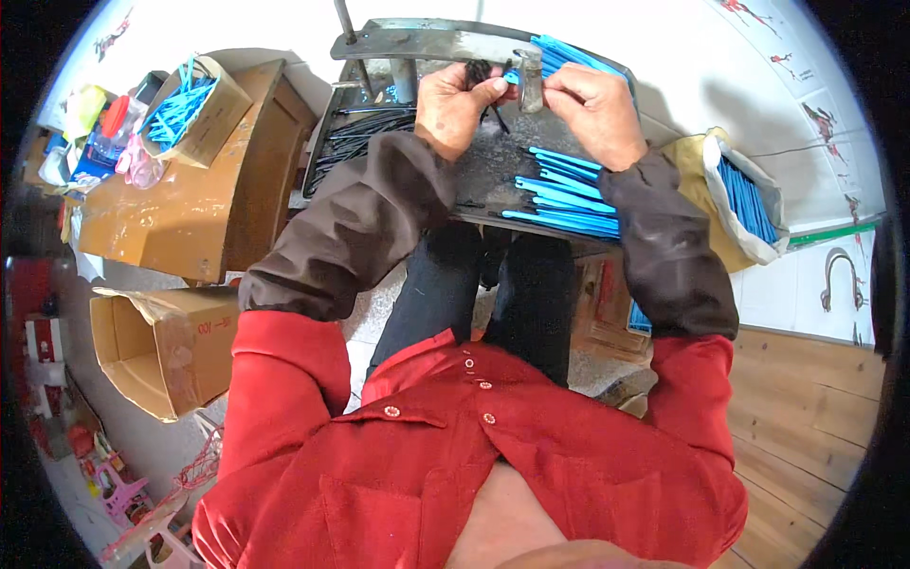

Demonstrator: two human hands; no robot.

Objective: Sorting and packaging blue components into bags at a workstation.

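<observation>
My left hand [449, 106] is closed in a pinch left of an upright metal piece [530, 85] on the bench tool. A short bit of blue stick [512, 76] shows at its thumb tip. A dark tufted bundle [479, 71] sticks up by its fingers, and a thin black strip [500, 119] hangs below them. On the other side of the metal piece, my right hand [599, 106] has its fingers closed. What it grips is hidden. Several blue sticks with black ends [569, 194] lie on the worktop [493, 161] below my right hand.
Black strips [365, 133] lie at the worktop's left, under a metal bar [408, 44]. More blue sticks [578, 55] lie behind my right hand. A sack of blue sticks [749, 199] stands at right. A wooden cabinet [161, 213] and an open carton [166, 346] are at left.
</observation>
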